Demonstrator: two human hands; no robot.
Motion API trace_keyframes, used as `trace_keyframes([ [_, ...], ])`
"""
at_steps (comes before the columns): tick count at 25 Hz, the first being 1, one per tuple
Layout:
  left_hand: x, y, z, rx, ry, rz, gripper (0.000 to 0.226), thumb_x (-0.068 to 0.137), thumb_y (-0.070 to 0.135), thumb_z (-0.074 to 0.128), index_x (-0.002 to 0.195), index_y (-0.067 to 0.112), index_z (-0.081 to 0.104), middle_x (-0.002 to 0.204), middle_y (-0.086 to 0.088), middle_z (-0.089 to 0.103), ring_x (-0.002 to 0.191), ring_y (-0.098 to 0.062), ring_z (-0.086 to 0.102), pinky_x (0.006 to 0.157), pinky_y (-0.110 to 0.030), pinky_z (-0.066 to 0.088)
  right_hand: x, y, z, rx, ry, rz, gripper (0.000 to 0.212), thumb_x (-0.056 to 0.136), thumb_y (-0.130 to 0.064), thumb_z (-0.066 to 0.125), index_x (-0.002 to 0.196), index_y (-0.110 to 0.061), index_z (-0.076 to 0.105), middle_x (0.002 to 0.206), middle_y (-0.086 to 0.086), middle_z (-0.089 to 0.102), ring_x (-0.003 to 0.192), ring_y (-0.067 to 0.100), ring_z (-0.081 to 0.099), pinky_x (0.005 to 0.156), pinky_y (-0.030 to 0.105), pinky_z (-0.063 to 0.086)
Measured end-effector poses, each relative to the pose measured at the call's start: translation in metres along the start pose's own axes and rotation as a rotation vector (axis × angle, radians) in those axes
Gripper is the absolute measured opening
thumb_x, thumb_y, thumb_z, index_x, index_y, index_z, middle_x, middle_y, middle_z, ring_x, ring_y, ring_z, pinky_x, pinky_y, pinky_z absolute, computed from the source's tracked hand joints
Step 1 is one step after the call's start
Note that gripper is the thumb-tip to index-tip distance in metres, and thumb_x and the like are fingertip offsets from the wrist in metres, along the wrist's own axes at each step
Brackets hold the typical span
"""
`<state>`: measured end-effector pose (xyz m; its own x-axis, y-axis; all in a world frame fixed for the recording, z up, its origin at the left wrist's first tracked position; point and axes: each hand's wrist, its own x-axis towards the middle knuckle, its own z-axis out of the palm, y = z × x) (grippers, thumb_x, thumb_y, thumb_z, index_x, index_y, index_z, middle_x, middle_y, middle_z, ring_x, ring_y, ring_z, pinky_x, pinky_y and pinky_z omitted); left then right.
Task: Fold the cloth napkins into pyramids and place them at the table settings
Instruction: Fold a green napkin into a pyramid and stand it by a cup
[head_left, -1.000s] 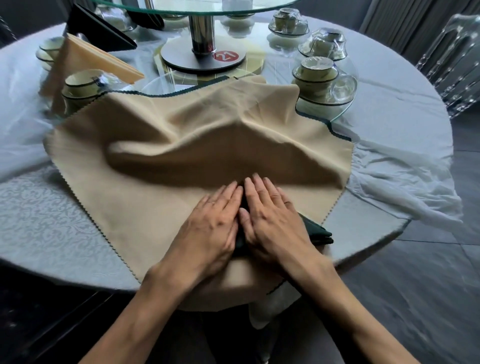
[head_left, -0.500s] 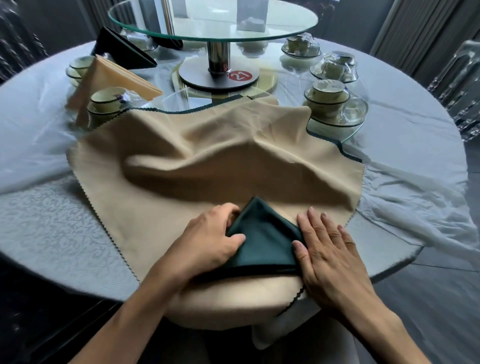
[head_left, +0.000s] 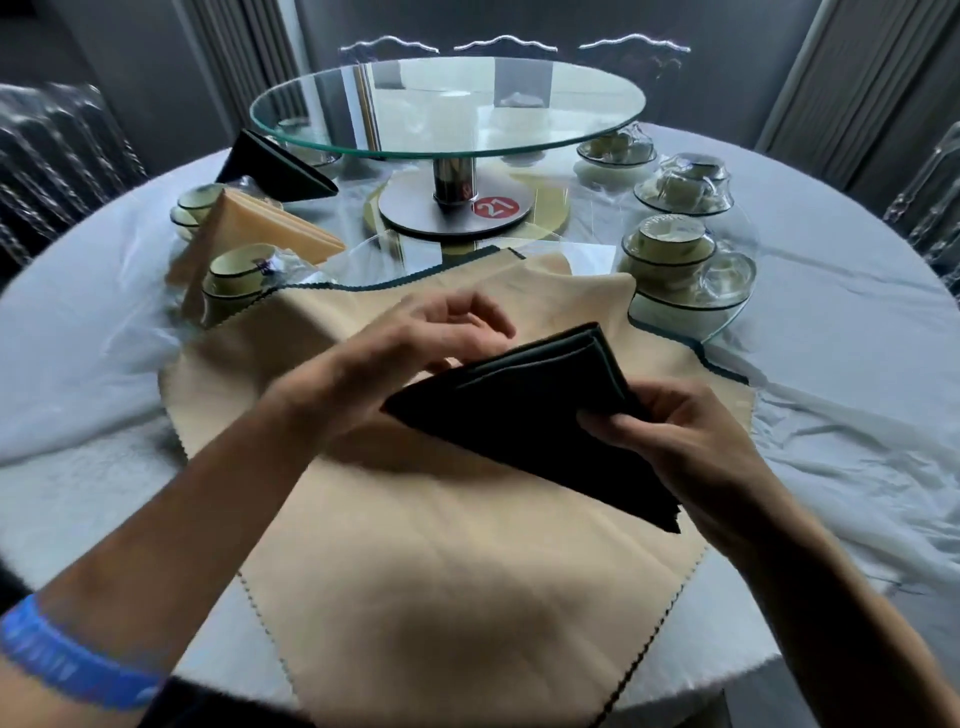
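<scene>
A dark green napkin (head_left: 524, 410), folded into a thick triangle, is lifted off the table. My right hand (head_left: 685, 447) grips its right edge with thumb and curled fingers. My left hand (head_left: 410, 348) holds the far left edge, its fingers bent over the fold. Beneath lies a large beige cloth (head_left: 457, 587) spread over the table's near edge. A folded beige pyramid napkin (head_left: 254, 234) and a dark pyramid napkin (head_left: 275, 166) stand at settings on the far left.
A glass turntable (head_left: 447, 104) on a metal post stands mid-table above a red number disc (head_left: 496, 208). Cup-and-bowl settings sit on the left (head_left: 239, 275) and right (head_left: 670, 254). A white tablecloth (head_left: 852, 322) covers the round table; clear chairs stand around it.
The dark napkin went from pressed flat under both hands on the beige cloth to lifted into the air, folded over. The view has tilted up toward the turntable.
</scene>
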<state>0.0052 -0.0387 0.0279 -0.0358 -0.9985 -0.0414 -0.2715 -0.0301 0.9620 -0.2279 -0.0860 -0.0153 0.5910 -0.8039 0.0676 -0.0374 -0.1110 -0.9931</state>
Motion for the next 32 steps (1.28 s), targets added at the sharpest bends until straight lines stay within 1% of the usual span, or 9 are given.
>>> trace_keyframes([
  [2, 0.049, -0.011, -0.034, 0.099, 0.199, -0.062, 0.024, 0.082, 0.032, 0.068, 0.097, 0.014, 0.065, 0.095, -0.006, 0.071, 0.083, -0.015, 0.061, 0.066, -0.019, 0.045, 0.011, -0.010, -0.001, -0.013, 0.108, -0.063, 0.025, 0.087, -0.002, 0.067, 0.075, -0.021, 0.079, 0.071, -0.010, 0.061, 0.065, 0.003, 0.055, 0.058, 0.015, 0.041],
  [4, 0.098, -0.038, -0.072, 0.549, 0.382, -0.161, 0.018, 0.091, 0.032, 0.063, 0.101, 0.016, 0.064, 0.109, -0.008, 0.069, 0.093, -0.021, 0.061, 0.077, -0.026, 0.049, 0.017, -0.012, -0.003, -0.020, 0.185, -0.106, 0.025, 0.088, -0.003, 0.067, 0.074, -0.021, 0.078, 0.070, -0.012, 0.059, 0.065, 0.002, 0.053, 0.058, 0.018, 0.040],
  [6, 0.126, -0.063, -0.098, 0.920, 0.298, -0.313, 0.029, 0.095, 0.041, 0.055, 0.111, 0.017, 0.061, 0.122, -0.009, 0.063, 0.106, -0.026, 0.057, 0.091, -0.036, 0.047, 0.015, -0.006, -0.005, -0.026, 0.232, -0.140, 0.010, 0.088, -0.011, 0.070, 0.083, -0.017, 0.076, 0.074, -0.010, 0.059, 0.069, 0.005, 0.052, 0.062, 0.023, 0.039],
  [12, 0.144, -0.081, -0.093, 0.978, 0.414, -0.538, 0.084, 0.079, 0.070, 0.060, 0.138, 0.012, 0.045, 0.143, -0.015, 0.046, 0.128, -0.035, 0.048, 0.097, -0.039, 0.042, 0.001, 0.012, -0.022, -0.067, 0.300, -0.114, 0.007, 0.090, -0.012, 0.069, 0.087, -0.007, 0.074, 0.073, -0.007, 0.058, 0.069, 0.008, 0.053, 0.061, 0.027, 0.038],
  [17, 0.132, -0.059, -0.097, 0.455, 0.366, -0.419, 0.029, 0.090, 0.034, 0.071, 0.093, 0.008, 0.060, 0.096, -0.014, 0.068, 0.076, -0.025, 0.059, 0.064, -0.030, 0.045, -0.002, -0.004, -0.022, -0.010, 0.296, -0.158, 0.008, 0.089, -0.011, 0.069, 0.088, -0.005, 0.073, 0.078, -0.003, 0.062, 0.074, 0.010, 0.054, 0.066, 0.027, 0.040],
  [22, 0.063, -0.011, -0.080, -0.041, 0.337, -0.220, 0.012, 0.095, 0.024, 0.060, 0.089, 0.015, 0.063, 0.066, 0.000, 0.063, 0.050, -0.010, 0.058, 0.044, -0.021, 0.048, -0.004, -0.039, -0.016, 0.090, 0.368, -0.203, 0.012, 0.089, -0.003, 0.064, 0.086, -0.008, 0.075, 0.083, 0.003, 0.067, 0.078, 0.016, 0.060, 0.069, 0.027, 0.046],
  [26, -0.009, 0.005, -0.075, -0.124, 0.237, -0.189, 0.021, 0.082, 0.026, 0.066, 0.099, 0.013, 0.070, 0.090, -0.015, 0.066, 0.072, -0.024, 0.062, 0.055, -0.026, 0.053, -0.004, -0.074, 0.001, 0.124, 0.397, -0.267, 0.017, 0.087, 0.001, 0.064, 0.082, -0.011, 0.076, 0.081, 0.001, 0.074, 0.074, 0.013, 0.068, 0.068, 0.024, 0.054],
  [29, -0.062, -0.009, -0.061, -0.186, -0.003, -0.272, 0.028, 0.080, 0.019, 0.080, 0.107, 0.016, 0.075, 0.108, -0.027, 0.068, 0.093, -0.039, 0.062, 0.080, -0.040, 0.053, -0.001, -0.095, 0.015, 0.084, 0.406, -0.344, 0.020, 0.087, -0.002, 0.066, 0.083, -0.018, 0.076, 0.087, 0.001, 0.076, 0.078, 0.013, 0.069, 0.073, 0.030, 0.056],
  [32, -0.095, -0.036, -0.033, -0.220, -0.026, -0.339, 0.027, 0.080, 0.008, 0.070, 0.100, 0.025, 0.079, 0.103, -0.015, 0.074, 0.085, -0.023, 0.069, 0.071, -0.026, 0.056, 0.011, -0.098, 0.031, -0.018, 0.399, -0.361, 0.022, 0.088, -0.004, 0.066, 0.083, -0.024, 0.075, 0.085, -0.003, 0.075, 0.078, 0.011, 0.068, 0.074, 0.036, 0.057],
])
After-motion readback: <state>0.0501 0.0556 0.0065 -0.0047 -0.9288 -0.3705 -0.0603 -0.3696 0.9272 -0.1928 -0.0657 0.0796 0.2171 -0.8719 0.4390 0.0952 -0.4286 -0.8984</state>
